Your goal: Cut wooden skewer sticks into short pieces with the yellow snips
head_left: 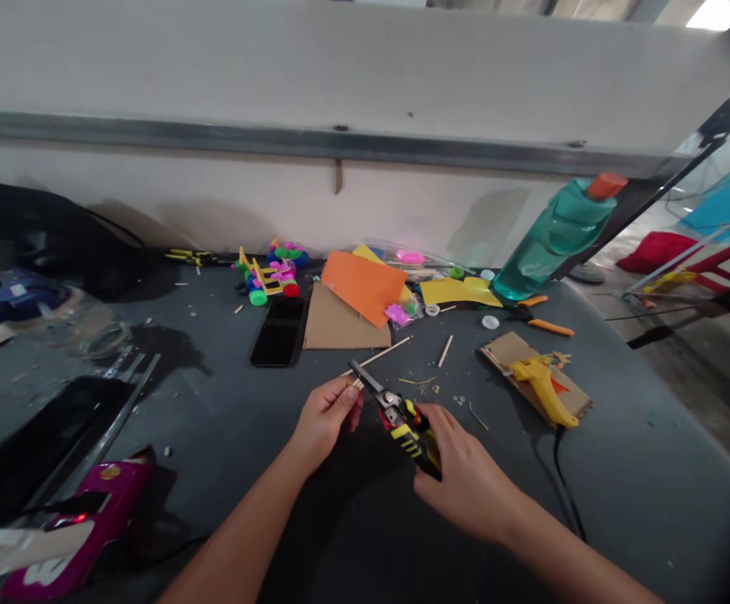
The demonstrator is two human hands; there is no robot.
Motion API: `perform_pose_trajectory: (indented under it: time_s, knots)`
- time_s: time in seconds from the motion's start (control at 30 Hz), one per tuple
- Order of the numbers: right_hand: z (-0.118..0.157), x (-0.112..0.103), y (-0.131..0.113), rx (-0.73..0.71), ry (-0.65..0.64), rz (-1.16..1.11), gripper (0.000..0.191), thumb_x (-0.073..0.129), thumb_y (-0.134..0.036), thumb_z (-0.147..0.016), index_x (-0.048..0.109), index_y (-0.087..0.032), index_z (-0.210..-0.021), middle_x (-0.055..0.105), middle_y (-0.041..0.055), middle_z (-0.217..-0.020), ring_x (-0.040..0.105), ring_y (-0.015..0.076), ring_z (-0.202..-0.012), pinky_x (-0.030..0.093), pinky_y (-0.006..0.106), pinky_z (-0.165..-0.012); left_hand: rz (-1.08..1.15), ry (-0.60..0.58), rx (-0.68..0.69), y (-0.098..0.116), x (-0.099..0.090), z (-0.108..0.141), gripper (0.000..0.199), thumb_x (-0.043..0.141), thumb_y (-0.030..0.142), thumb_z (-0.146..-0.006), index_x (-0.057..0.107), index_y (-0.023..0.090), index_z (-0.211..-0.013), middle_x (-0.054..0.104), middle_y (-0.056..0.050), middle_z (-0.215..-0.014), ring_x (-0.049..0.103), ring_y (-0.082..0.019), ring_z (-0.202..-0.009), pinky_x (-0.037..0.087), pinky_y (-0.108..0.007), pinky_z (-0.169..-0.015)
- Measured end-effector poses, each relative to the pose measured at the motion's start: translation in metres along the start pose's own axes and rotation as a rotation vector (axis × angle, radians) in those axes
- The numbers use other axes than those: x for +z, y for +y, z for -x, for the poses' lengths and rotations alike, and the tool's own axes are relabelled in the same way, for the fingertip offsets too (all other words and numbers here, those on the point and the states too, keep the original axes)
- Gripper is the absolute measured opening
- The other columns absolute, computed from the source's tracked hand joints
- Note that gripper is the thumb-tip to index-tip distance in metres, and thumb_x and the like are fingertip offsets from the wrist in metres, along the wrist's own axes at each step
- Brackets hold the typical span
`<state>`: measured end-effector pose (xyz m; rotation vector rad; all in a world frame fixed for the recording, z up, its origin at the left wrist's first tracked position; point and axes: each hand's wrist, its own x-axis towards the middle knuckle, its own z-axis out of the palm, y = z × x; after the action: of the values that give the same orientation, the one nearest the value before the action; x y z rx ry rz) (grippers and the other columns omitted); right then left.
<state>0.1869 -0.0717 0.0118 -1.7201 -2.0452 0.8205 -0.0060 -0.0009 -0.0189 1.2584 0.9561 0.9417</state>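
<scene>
My left hand point(322, 424) is closed, with thumb and fingers pinching a short thin wooden stick point(358, 383). Wrapped around the black-and-yellow handles of a pair of cutting shears point(393, 406) is my right hand point(466, 478). The shears' blades point up and left and meet the stick's end just past my left fingertips. I cannot tell whether the blades touch the stick. Just beyond them a longer thin stick point(390, 349) lies on the dark table, and a shorter stick point(445, 351) rests to its right.
A black phone point(280, 331), cardboard point(340, 323) and orange paper point(365, 283) lie ahead. To the right are a yellow glue gun point(547, 390) with a cable, orange-handled pliers point(550, 325) and a leaning green bottle point(554, 239). A magenta power strip point(97, 520) sits at left.
</scene>
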Motion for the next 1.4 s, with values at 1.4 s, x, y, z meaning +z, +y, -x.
perform_pose_trajectory:
  time_s: [1.4]
  knots:
    - [-0.020, -0.010, 0.020, -0.017, 0.060, 0.291, 0.045, 0.053, -0.028, -0.067, 0.040, -0.017, -0.109, 0.058, 0.0093, -0.097, 0.058, 0.0247, -0.086, 0.040, 0.031, -0.070, -0.014, -0.059, -0.043, 0.000, -0.004, -0.003, 0.031, 0.046, 0.041, -0.084, 0.053, 0.015, -0.067, 0.047, 0.004, -0.049, 0.042, -0.009, -0.045, 0.034, -0.021, -0.048]
